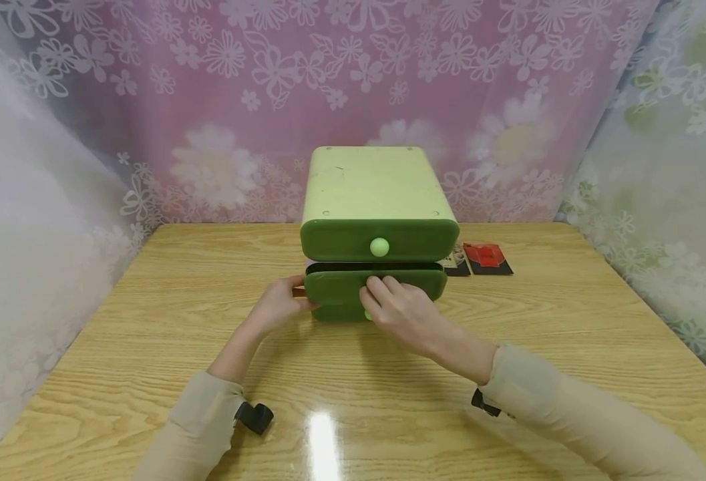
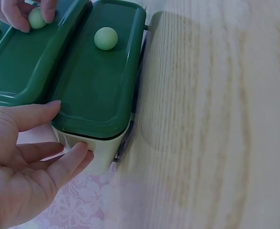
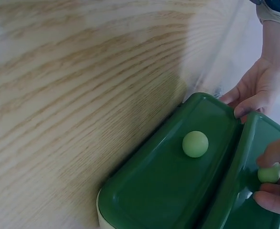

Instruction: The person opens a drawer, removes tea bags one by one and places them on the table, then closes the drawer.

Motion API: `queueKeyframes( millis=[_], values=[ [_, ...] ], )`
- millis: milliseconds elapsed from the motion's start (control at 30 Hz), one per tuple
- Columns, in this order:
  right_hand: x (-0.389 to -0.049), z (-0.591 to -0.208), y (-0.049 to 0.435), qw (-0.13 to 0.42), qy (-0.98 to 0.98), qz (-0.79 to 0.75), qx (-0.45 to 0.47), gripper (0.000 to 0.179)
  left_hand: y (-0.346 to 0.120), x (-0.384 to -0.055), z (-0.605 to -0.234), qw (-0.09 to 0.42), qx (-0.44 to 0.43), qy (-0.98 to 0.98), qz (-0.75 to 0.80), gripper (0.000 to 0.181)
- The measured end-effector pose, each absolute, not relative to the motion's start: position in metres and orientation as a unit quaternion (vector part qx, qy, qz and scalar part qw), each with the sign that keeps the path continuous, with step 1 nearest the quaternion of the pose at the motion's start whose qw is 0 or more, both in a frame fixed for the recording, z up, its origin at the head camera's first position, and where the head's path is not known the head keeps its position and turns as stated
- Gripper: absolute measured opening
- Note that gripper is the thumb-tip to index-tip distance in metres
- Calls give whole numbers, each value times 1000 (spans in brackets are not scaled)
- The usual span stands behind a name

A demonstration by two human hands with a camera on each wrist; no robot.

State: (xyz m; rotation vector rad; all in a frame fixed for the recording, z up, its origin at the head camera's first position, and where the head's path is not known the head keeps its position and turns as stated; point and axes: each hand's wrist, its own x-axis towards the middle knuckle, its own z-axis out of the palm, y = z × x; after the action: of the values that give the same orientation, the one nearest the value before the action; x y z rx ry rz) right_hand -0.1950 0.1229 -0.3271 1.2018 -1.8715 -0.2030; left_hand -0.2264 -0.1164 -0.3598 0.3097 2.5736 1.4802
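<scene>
1. Pinching the knob (image 2: 36, 18) of the middle drawer (image 1: 336, 287), your right hand (image 1: 402, 314) had its thumb and fingertips together on that small ball, presumably because it was the only handle that this drawer front offered.
2. Your left hand (image 1: 277, 306) held the lower left corner of the drawer cabinet (image 1: 373, 180), thumb on the front edge of the bottom drawer (image 2: 90, 88) and fingers against the case's cream side; the likely reason was to brace the light-looking body against the other hand's force.
3. The cabinet stood upright on the wood-grain table (image 1: 208, 414), near its far edge and before the flowered pink curtain (image 1: 304, 87), its green fronts facing you, a position that kept all three drawers within reach.
4. The middle drawer stood partly out, with a dark gap above its front; the top drawer (image 1: 334, 240) and the bottom drawer sat close to the case. What lay inside could not be told.
5. Beside the cabinet, to its right and farther back, you had a red-and-black packet (image 1: 487, 259) and a partly hidden dark packet (image 1: 459, 262). Both bore print too small to read.
6. Neither brand nor lettering was visible on the cabinet's surfaces facing you.
</scene>
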Motion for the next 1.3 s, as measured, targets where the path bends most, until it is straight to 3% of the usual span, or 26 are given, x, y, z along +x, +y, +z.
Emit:
queueKeyframes(
  millis=[800, 1033, 1300],
  values=[
    [-158, -320, 121, 437, -737, -86, 508, 42, -116, -227, -361, 79, 109, 850, 510, 53],
    [-144, -318, 124, 402, -755, -101, 509, 43, -116, -227, -361, 73, 115, 854, 502, 57],
    [-130, -318, 126, 398, -754, -101, 513, 43, -117, -229, -362, 65, 117, 867, 481, 63]
  ],
)
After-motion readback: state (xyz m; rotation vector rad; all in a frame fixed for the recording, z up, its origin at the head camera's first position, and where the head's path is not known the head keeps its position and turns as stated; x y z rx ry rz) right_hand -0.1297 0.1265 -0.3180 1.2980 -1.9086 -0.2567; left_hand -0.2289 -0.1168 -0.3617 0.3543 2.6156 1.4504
